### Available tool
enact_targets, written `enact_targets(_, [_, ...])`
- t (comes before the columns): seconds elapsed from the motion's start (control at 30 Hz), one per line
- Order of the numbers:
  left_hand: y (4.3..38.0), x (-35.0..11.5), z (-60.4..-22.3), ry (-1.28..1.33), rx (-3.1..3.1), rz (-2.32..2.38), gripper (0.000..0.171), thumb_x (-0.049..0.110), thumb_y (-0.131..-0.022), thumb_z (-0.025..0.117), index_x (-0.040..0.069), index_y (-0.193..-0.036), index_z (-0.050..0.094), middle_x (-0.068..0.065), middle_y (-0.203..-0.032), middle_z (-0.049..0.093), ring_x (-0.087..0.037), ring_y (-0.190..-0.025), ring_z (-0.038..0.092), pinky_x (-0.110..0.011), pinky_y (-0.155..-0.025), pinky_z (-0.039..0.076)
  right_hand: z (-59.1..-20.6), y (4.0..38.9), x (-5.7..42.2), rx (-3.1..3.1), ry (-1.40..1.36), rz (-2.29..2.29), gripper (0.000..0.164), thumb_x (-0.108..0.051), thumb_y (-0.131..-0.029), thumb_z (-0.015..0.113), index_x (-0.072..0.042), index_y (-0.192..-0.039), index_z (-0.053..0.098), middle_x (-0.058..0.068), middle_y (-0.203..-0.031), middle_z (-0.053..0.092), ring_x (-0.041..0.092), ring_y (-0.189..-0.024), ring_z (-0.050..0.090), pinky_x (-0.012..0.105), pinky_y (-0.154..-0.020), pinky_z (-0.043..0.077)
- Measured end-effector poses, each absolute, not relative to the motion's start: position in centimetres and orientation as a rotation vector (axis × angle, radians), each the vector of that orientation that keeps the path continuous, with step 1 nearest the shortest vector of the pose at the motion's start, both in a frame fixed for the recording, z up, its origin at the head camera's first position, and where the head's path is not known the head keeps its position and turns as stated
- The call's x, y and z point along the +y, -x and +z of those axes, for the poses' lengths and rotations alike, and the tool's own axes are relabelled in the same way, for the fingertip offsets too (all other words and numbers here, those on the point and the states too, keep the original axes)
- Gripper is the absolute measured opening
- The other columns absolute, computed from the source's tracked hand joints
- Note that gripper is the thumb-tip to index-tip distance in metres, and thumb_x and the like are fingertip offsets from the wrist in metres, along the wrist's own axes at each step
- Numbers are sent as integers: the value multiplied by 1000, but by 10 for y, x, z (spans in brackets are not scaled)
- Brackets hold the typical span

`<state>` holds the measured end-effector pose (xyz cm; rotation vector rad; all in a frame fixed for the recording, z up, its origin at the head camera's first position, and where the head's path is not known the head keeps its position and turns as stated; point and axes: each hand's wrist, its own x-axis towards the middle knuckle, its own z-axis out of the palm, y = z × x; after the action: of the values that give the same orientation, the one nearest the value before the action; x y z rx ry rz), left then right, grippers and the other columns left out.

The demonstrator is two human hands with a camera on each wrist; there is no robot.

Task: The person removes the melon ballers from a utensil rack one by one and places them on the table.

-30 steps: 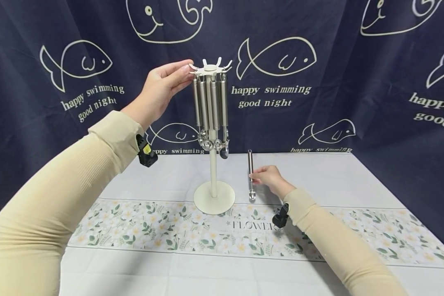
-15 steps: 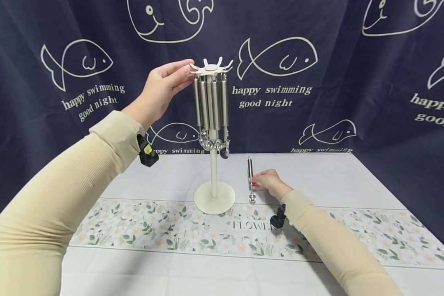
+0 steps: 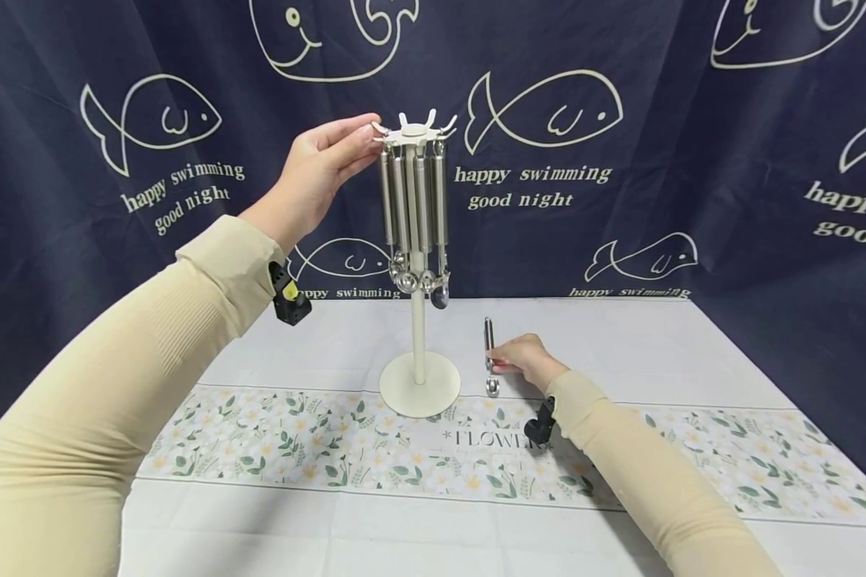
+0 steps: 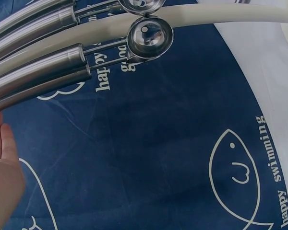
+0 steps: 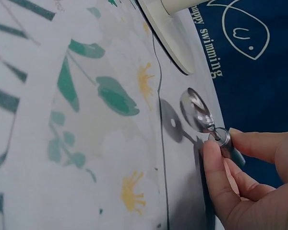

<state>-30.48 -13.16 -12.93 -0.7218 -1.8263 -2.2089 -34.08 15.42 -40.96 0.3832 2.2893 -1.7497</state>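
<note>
In the head view, a cream utensil stand point(image 3: 419, 324) stands upright on its round base. Several metal tools with steel handles point(image 3: 423, 200) hang from its hooks. My left hand point(image 3: 316, 172) is at the left side of the top, its thumb and fingertips pinching a hook there. To the right of the stand, my right hand point(image 3: 527, 357) pinches a melon baller point(image 5: 230, 148) by its handle. Its scoop point(image 5: 196, 109) points towards me, just over the table, casting a shadow in the right wrist view. In the left wrist view, a hanging scoop point(image 4: 151, 38) shows a small hole.
A white tablecloth point(image 3: 274, 529) with a printed flower band point(image 3: 274, 437) covers the table. Behind it hangs a dark blue curtain point(image 3: 375, 192) with fish drawings and lettering. A black wrist camera point(image 3: 541, 423) sits on the right sleeve, another point(image 3: 289, 296) on the left.
My right hand has shifted slightly down and the melon baller has tilted, its handle's far end dropping lower in the head view. My left hand stays at the stand's top.
</note>
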Motion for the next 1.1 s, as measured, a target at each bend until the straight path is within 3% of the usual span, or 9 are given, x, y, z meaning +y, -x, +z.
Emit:
enact_targets(0.3, [303, -131, -130, 720, -1849, -2173, 38, 5, -95, 60, -6, -131, 55, -11, -114, 67, -14, -101, 66, -26, -104, 48, -411, 343, 155, 2234, -463, -1759, 47, 1, -82, 74, 16, -121, 53, 3, -64, 62, 7, -50, 64, 18, -61, 60])
enact_targets(0.6, [302, -131, -129, 716, -1849, -2167, 38, 5, -94, 60, -6, -131, 55, -11, -114, 67, -13, -100, 66, -25, -104, 48, -405, 344, 153, 2240, -486, -1691, 49, 1, -81, 75, 14, -123, 52, 3, -62, 60, 9, -51, 65, 24, -69, 61])
enact_targets(0.93, [303, -131, -130, 721, -1828, -2172, 38, 2, -94, 60, -8, -131, 54, -10, -111, 68, -13, -98, 67, -26, -103, 49, -403, 352, 154, 2207, -474, -1648, 41, 2, -77, 77, 13, -112, 58, 5, -59, 62, 11, -46, 63, 22, -57, 60])
enact_targets(1.1, [303, -130, -129, 719, -1830, -2165, 39, 2, -94, 59, -8, -131, 54, -11, -111, 67, -12, -98, 66, -26, -104, 48, -403, 354, 155, 2235, -454, -1620, 40, 2, -78, 77, 13, -111, 59, 4, -59, 62, 10, -46, 63, 22, -58, 60])
